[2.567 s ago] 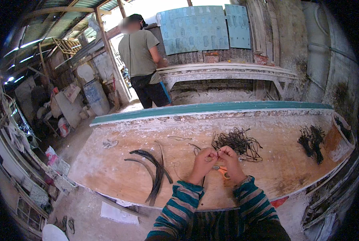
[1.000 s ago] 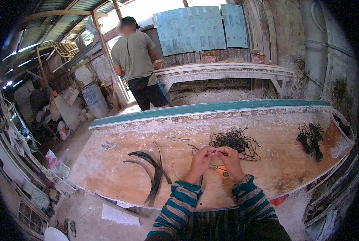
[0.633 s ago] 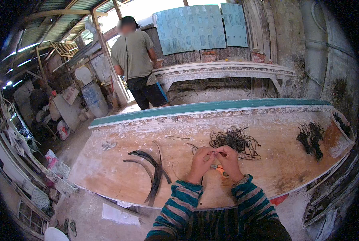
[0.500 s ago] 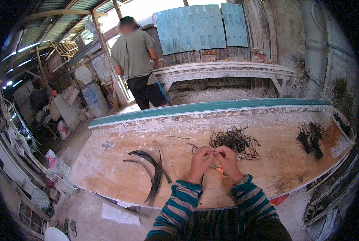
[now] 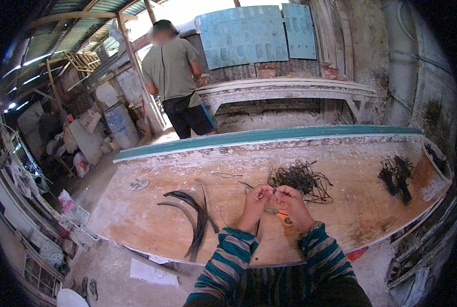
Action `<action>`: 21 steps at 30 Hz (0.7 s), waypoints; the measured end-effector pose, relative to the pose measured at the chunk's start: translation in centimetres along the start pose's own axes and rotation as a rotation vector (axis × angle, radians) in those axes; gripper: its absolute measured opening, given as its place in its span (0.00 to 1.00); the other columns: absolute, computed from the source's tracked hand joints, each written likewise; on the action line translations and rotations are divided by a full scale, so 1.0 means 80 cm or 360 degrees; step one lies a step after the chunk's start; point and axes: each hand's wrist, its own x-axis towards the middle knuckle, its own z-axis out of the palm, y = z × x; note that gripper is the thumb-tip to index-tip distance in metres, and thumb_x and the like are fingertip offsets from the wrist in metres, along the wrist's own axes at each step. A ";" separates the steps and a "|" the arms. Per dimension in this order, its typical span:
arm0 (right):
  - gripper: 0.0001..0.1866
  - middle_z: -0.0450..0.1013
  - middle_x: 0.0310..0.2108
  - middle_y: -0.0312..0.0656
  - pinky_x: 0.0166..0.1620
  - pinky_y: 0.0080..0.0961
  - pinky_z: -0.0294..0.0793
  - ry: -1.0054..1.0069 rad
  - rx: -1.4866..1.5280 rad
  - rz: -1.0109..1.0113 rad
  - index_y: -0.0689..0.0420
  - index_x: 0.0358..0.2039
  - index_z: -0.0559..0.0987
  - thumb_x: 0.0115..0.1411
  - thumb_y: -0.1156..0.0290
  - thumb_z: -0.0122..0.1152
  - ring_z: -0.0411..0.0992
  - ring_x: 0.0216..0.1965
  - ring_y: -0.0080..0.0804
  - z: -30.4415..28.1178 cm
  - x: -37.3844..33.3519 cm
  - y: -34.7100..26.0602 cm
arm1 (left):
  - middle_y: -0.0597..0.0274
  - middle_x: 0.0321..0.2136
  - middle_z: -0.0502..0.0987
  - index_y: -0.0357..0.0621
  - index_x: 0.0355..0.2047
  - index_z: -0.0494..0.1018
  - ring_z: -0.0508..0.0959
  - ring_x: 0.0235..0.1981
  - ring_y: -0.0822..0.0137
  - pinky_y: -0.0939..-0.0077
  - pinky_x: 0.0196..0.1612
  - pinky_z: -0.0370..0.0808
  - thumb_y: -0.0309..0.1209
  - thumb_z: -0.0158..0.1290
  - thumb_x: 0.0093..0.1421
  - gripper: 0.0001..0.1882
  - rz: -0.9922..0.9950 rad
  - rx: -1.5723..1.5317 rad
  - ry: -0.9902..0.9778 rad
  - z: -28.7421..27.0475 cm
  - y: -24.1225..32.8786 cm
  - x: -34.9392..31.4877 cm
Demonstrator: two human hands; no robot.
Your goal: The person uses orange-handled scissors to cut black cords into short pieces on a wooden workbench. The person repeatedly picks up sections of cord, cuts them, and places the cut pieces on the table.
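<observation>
Over the middle of the wooden table, my left hand and my right hand meet with fingertips pinched together. Between them is a thin black cord, mostly hidden by the fingers. Scissors with orange handles lie on the wood just under my right hand. Beyond my fingers spreads a loose heap of knotted black cords. Several long black rubber-like strips lie curved to the left of my left hand.
Tied bundles of black cord lie at the right, beside a tipped, dusty bucket. A raised green board edges the table's far side. Beyond it a person stands with their back to me at a whitish bench.
My fingertips have shifted slightly, with my right hand turning a little and lowering. Both hands remain pinched together in nearly the same place.
</observation>
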 end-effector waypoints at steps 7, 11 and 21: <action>0.06 0.72 0.30 0.32 0.37 0.16 0.67 0.0107 -0.0228 -0.0181 0.60 0.33 0.75 0.58 0.72 0.55 0.68 0.31 0.18 -0.012 0.004 0.011 | 0.68 0.26 0.74 0.38 0.35 0.73 0.71 0.28 0.77 0.84 0.33 0.68 0.22 0.53 0.53 0.08 0.0118 0.0213 0.0072 0.001 -0.005 0.001; 0.07 0.72 0.31 0.32 0.37 0.15 0.66 0.0127 -0.0327 -0.0170 0.60 0.34 0.75 0.58 0.71 0.55 0.67 0.32 0.17 -0.009 0.005 0.012 | 0.67 0.25 0.74 0.37 0.35 0.74 0.72 0.28 0.78 0.86 0.33 0.68 0.18 0.53 0.51 0.09 0.0160 0.0238 0.0113 -0.002 -0.008 0.002; 0.04 0.70 0.27 0.31 0.37 0.15 0.65 0.0106 -0.0501 -0.0284 0.60 0.31 0.74 0.57 0.72 0.55 0.66 0.31 0.16 -0.011 0.007 0.012 | 0.68 0.26 0.75 0.38 0.35 0.74 0.71 0.27 0.79 0.86 0.33 0.68 0.25 0.55 0.54 0.08 -0.0191 0.0002 0.0010 -0.002 0.013 -0.001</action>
